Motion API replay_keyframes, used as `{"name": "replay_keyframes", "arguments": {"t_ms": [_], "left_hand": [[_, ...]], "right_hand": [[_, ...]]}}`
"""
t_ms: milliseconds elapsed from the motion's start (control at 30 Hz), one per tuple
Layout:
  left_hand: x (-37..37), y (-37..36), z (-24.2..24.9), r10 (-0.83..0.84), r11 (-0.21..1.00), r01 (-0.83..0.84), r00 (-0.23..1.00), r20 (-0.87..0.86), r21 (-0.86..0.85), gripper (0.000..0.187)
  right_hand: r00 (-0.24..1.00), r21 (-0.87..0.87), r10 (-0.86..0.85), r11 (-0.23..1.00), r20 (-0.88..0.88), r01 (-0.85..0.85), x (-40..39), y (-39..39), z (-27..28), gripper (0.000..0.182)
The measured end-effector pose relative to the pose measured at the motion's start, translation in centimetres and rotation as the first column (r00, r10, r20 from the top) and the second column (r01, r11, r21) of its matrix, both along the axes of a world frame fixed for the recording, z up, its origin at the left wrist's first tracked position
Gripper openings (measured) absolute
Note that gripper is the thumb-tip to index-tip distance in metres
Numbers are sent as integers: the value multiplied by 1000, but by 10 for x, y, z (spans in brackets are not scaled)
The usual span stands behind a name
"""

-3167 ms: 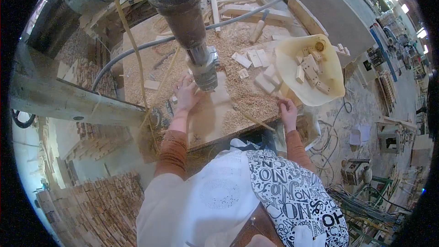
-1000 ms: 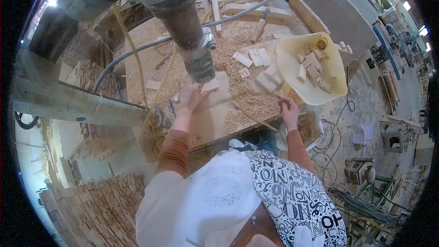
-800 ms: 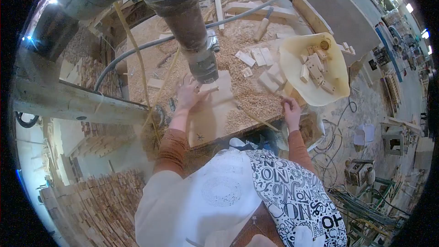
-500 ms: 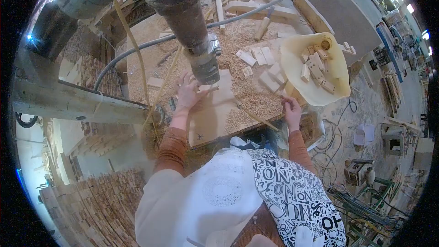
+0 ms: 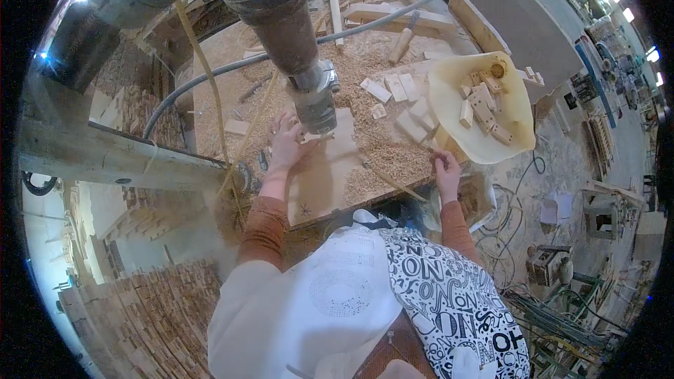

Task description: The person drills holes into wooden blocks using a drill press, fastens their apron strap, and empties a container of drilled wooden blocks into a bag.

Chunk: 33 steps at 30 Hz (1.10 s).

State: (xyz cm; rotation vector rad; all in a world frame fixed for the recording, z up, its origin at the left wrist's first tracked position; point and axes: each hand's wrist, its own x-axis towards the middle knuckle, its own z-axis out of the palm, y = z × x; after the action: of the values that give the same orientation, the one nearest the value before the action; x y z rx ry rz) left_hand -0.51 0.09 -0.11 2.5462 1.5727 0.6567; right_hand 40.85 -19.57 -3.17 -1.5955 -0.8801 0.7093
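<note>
My left hand (image 5: 284, 146) lies on a pale wooden board (image 5: 319, 182), its fingers apart and its thumb stretched towards a small strip of wood (image 5: 324, 137). That strip sits just below the end of a heavy drilling machine's head (image 5: 316, 109), close to my fingers. A dark star-like mark shows at the board's near end. My right hand (image 5: 447, 168) is at the table's near right edge with its fingers curled together; whatever they may hold is hidden. Beside it stands a cream tub (image 5: 444, 91) with several drilled wooden blocks (image 5: 483, 107).
Wood shavings (image 5: 386, 158) cover much of the table. Flat wood pieces (image 5: 411, 126) and a wooden-handled tool (image 5: 402, 43) lie farther back. A grey hose (image 5: 246, 63) crosses above the table. A thin stick (image 5: 397, 181) lies at the near edge. Stacked timber (image 5: 147, 309) stands on the left.
The view has shifted slightly. Both hands stay in nearly the same places, and the strip under the machine head shows no clear movement.
</note>
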Motion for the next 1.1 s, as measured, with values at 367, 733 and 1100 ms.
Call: {"name": "replay_keyframes", "arguments": {"t_ms": [367,733,1100], "left_hand": [[0,3,-5,-13,998,10,999,42,60,41],[1,2,-3,-31,998,26,996,88,52,37],[1,-1,2,-34,999,31,994,107,31,39]], "right_hand": [[999,36,13,999,-31,-12,2,2,-4,21],[1000,33,19,999,-16,-18,3,2,-7,20],[1000,22,15,1000,-25,-14,0,2,0,19]]}}
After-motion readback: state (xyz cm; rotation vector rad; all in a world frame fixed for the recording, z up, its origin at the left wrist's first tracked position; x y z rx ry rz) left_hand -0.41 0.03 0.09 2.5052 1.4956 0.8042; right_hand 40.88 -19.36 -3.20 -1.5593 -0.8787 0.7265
